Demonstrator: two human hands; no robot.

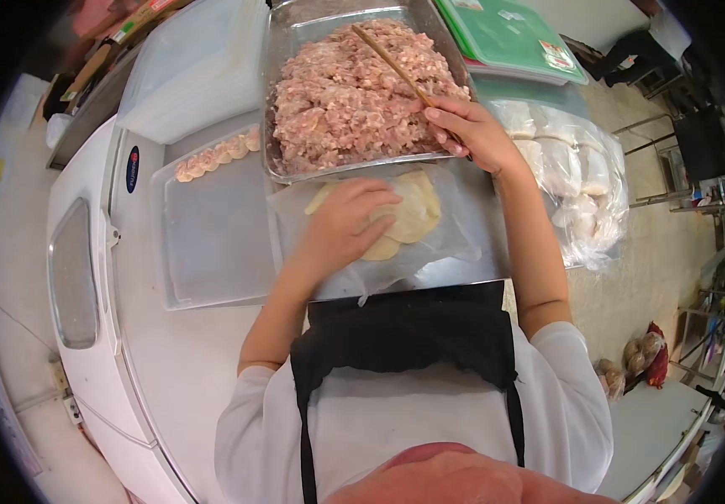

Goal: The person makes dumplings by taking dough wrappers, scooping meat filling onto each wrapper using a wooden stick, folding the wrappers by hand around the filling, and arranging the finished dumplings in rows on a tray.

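My right hand grips a thin wooden stick whose far end rests over the raw minced meat. The meat is heaped in a deep metal tray. My left hand lies over a stack of round, pale yellow dough wrappers, fingers stretched out and thumb apart. The wrappers sit on a clear plastic sheet in front of the tray. To the left, a row of filled dumplings runs along the back of a translucent plastic tray.
Stacked translucent containers stand behind at the left. Green-lidded boxes sit at the back right, above a clear bag of white packets. A white freezer supports the trays. Another person is at the far right.
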